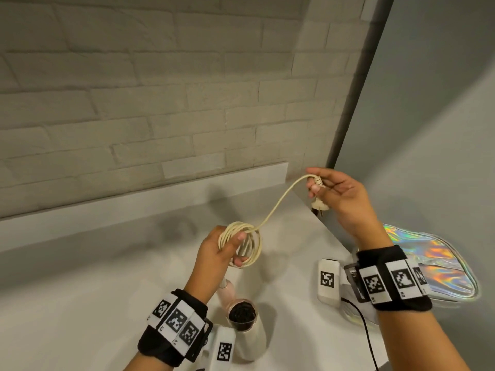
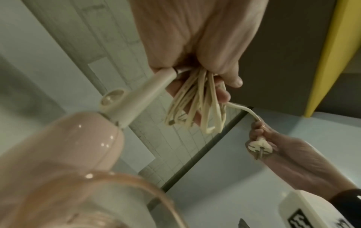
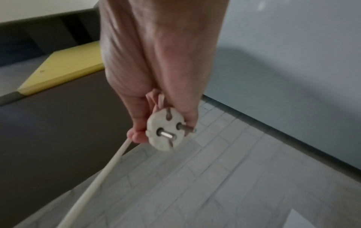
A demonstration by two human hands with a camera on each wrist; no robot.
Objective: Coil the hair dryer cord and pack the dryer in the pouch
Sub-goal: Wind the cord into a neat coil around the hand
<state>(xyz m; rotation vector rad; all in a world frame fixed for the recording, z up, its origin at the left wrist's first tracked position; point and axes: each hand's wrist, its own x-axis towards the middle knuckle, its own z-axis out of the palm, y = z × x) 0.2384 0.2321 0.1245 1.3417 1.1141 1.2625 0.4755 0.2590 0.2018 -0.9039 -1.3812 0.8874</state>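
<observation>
While the left hand (image 1: 214, 250) grips the coiled cord (image 1: 247, 243), the right hand (image 1: 340, 199) pinches the plug (image 3: 166, 132); only the head view shows the pouch (image 1: 434, 261), lower right.

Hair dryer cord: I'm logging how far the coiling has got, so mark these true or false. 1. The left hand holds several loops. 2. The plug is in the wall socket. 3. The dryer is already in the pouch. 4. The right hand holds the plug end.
1. True: the left hand grips the coiled cord.
2. False: the plug is free, in the right hand.
3. False: the hair dryer hangs below the left hand, while the iridescent pouch lies apart.
4. True.
</observation>
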